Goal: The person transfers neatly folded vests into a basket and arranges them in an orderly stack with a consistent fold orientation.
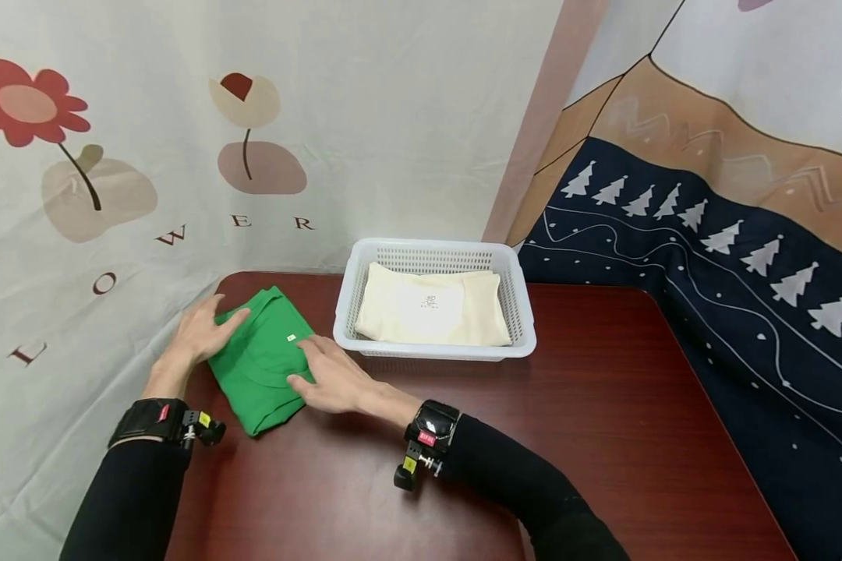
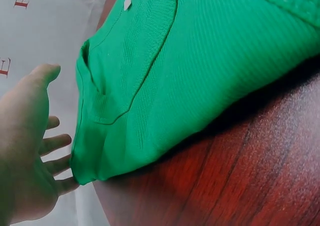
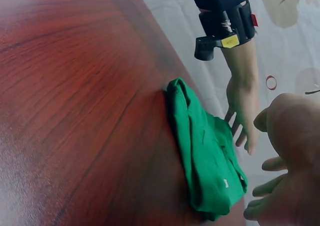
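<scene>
A green folded shirt (image 1: 256,366) with a ribbed neckline and a small white tag lies at the table's left end. My left hand (image 1: 199,331) is at its left edge, fingers extended and thumb apart. In the left wrist view, the fingertips of that left hand (image 2: 25,151) reach the folded edge of the shirt (image 2: 200,65). My right hand (image 1: 337,378) is at the opposite edge, fingers loosely straight, near the tag. The right wrist view shows the right hand (image 3: 295,156) beside the shirt (image 3: 205,161), with the left hand (image 3: 243,108) beyond it.
A white perforated plastic basket (image 1: 435,352) stands at the back of the dark red wooden table (image 1: 603,436), right of the shirt. Inside lies a folded cream cloth (image 1: 431,308) with a small print. Printed curtains (image 1: 407,117) hang behind and along the sides.
</scene>
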`<state>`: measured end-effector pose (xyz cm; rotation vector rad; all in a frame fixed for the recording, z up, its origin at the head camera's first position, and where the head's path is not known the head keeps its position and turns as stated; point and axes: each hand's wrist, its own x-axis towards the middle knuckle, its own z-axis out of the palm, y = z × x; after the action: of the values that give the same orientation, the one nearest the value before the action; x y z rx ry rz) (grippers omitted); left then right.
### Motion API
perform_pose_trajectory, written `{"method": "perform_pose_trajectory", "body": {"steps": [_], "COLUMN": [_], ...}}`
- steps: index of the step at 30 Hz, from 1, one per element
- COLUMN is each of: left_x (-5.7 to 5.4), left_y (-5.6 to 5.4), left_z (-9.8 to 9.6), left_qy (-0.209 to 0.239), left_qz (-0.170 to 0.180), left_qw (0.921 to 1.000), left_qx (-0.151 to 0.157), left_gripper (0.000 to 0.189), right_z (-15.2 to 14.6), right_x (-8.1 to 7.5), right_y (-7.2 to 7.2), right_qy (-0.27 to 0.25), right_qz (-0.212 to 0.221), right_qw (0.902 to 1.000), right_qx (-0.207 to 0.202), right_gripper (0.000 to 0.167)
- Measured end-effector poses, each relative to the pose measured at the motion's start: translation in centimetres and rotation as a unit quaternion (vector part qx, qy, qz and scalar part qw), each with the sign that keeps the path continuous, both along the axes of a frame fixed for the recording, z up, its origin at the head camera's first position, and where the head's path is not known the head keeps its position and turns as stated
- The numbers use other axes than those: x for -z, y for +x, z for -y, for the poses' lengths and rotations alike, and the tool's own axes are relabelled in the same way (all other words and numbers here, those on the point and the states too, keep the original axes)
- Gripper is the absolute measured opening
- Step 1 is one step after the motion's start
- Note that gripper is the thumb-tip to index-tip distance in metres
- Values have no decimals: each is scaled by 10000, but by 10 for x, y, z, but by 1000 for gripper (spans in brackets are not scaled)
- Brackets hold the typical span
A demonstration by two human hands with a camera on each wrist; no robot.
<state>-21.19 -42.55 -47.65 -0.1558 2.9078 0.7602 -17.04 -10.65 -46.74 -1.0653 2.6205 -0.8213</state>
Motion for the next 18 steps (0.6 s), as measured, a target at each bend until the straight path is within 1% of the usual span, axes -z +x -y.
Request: {"method": "perform_pose_trajectory", "body": {"steps": [3, 9, 14, 15, 18], "left_x": [1, 1, 7, 10, 13], "left_y": [-1, -2, -4, -6, -7], "left_z": [1, 0, 1, 2, 4], "left_qy": [-1, -56, 43, 22, 66], "left_qz": [114, 228, 221, 178, 205], "left_qw": [9999, 9997, 9997, 9998, 9998], "left_qx": [7, 1, 3, -25, -48], "left_gripper": [99, 100, 106, 108, 112], "right_z": [3, 8, 9, 9, 9], "right_x": [3, 8, 11, 11, 13], "right_y": [2, 5, 1, 0, -1], "right_qy": [104, 253, 245, 240, 206], "right_qz": [62, 388, 590, 654, 873], "right_qw": [9996, 9971, 9939, 9930, 9898], "right_qx": [238, 602, 895, 954, 1103], "right_gripper": [66, 72, 73, 73, 73]}}
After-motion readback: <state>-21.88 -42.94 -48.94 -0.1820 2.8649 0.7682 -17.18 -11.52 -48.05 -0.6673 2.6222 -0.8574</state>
